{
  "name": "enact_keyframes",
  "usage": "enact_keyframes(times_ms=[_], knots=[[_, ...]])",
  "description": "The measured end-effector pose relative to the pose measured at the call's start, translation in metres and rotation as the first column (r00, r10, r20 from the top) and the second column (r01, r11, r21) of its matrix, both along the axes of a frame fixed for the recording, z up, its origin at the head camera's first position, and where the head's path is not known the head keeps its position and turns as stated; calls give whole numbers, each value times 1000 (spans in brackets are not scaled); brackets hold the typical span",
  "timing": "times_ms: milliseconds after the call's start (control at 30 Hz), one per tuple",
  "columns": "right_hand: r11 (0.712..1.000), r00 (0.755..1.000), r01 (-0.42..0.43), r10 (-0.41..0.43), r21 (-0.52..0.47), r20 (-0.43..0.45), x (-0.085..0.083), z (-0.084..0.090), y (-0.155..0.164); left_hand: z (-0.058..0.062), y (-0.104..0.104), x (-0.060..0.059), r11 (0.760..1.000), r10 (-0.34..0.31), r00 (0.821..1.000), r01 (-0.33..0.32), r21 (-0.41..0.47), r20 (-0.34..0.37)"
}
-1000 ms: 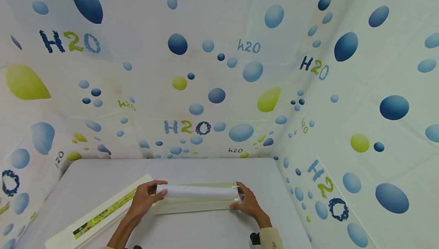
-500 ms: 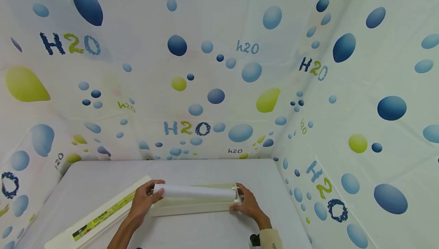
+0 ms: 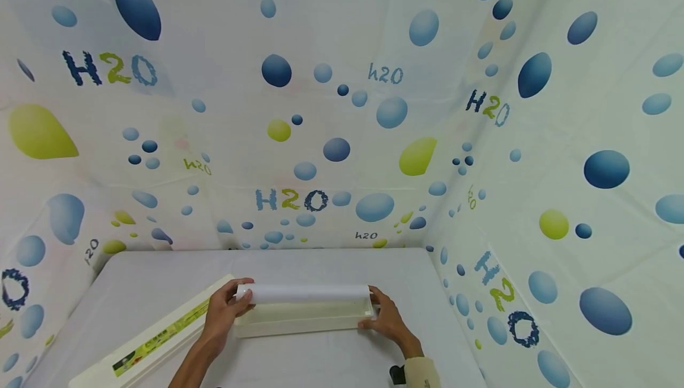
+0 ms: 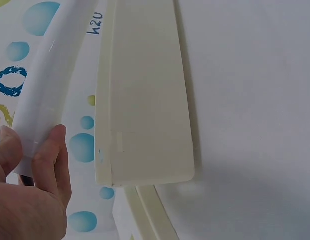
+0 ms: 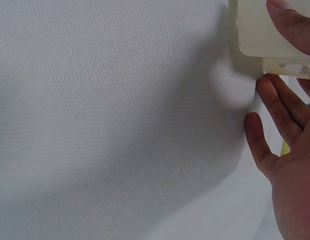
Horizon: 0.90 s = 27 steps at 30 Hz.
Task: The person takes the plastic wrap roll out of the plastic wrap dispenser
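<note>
My left hand [image 3: 218,314] pinches the left end of a smooth white roll [image 3: 304,293] between thumb and fingers. The roll lies level along the far side of a long cream box [image 3: 299,327], whose pale inside shows in front of it. From the left wrist, the roll [image 4: 45,90] appears apart from the box wall [image 4: 150,95]. My right hand [image 3: 390,321] grips the box's right end, thumb at the near side. Up close in the right wrist view, fingers of that hand [image 5: 302,165] touch the box end [image 5: 262,30]; some fingers are cut off.
A long cream lid-like piece [image 3: 96,370] with a green printed label [image 3: 160,340] lies slanted at the left, close to the left forearm. The white-covered table [image 3: 320,370] ends at a patterned curtain [image 3: 342,138] behind and on the sides.
The roll's right end has come up out of the box toward the far side, uncovering the inside. Its left end has shifted slightly left with my left hand. The right hand stays put.
</note>
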State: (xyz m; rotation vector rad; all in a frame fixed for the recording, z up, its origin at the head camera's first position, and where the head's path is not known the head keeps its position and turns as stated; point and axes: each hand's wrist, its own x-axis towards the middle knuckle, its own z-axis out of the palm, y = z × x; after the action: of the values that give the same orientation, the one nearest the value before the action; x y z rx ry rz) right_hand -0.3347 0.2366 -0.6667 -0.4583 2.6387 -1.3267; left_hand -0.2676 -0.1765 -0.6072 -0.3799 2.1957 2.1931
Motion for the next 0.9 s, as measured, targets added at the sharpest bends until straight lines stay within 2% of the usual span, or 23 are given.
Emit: enact_keyframes(times_ms=[367,900], knots=[[1000,1000,12,-12,13,-10,0,-2,0,5,-1,-2,998,40,999,-38,52,-29],[999,1000,6,-6,34,-20,-1,0,0,6,-7,-14,995,73,997,-71,67,-33]])
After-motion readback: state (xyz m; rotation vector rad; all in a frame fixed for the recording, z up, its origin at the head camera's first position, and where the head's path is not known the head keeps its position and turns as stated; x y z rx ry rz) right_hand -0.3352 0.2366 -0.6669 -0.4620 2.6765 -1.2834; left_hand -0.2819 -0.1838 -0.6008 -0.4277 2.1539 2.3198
